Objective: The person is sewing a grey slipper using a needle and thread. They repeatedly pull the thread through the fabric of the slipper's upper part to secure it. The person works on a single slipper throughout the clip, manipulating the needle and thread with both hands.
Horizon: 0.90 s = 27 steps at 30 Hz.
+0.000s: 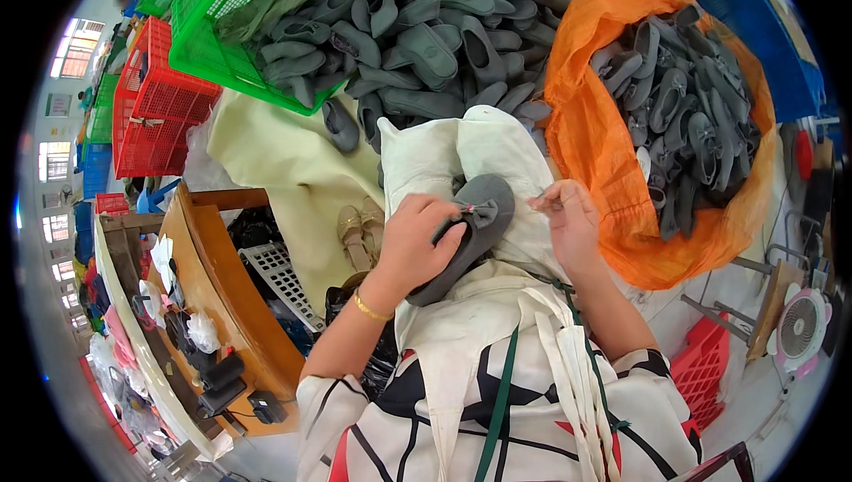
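On my lap, over white cloth (506, 149), lies a dark grey slip-on shoe (495, 193). A small grey bow (484, 214) with a reddish spot at its centre sits on the shoe's upper. My left hand (415, 241) is closed around the shoe's opening and holds it, fingers partly inside. To the right of the shoe and apart from it, my right hand (572, 223) is raised in a pinch. Whatever is between those fingertips is too small to make out.
Grey shoes (426, 51) are heaped ahead, partly spilling from a green crate (200, 47). An orange sack (577, 109) at right holds more shoes, some with bows. Left stand a red crate (160, 109) and a wooden cabinet (226, 304); a fan (800, 333) stands far right.
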{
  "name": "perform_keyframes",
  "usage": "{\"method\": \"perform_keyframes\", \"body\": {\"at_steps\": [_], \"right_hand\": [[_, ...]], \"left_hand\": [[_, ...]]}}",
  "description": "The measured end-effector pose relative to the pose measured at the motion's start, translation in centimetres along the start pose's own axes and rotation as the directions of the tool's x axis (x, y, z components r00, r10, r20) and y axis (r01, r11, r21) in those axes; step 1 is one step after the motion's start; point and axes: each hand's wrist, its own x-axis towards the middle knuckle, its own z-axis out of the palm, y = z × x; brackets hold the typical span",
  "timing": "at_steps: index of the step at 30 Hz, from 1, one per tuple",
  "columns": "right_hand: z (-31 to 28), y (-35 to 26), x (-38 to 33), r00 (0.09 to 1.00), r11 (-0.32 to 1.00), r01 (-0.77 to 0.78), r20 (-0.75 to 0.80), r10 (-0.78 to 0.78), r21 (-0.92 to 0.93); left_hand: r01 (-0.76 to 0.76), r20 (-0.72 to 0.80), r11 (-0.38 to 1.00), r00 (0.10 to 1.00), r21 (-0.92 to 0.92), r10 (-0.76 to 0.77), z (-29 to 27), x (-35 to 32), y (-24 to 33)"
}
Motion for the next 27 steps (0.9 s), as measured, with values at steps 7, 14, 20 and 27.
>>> {"method": "perform_keyframes", "body": {"at_steps": [7, 14, 20, 27], "right_hand": [[-5.6, -4.2, -2.9, 0.946, 0.471, 0.321, 0.264, -0.186, -0.821], [-9.3, -5.8, -1.8, 0.956, 0.053, 0.27, 0.261, -0.135, -0.961], [0.0, -3.1, 0.4, 0.837, 0.306, 0.546, 0.5, -0.222, -0.78], [2.0, 2.3, -2.2, 0.849, 0.352, 0.517, 0.518, -0.1, -0.78]], "left_hand": [[0.476, 0.362, 0.853, 0.85, -0.214, -0.383, 3.5, -3.1, 0.2], [0.462, 0.553, -0.316, 0.586, -0.828, -0.592, 7.9, -2.4, -0.7], [0.38, 0.428, -0.219, 0.653, -0.899, -0.625, 9.2, -3.1, 0.3], [0.387, 0.4, -0.157, 0.703, -0.909, -0.588, 9.4, -3.7, -0.1]]}}
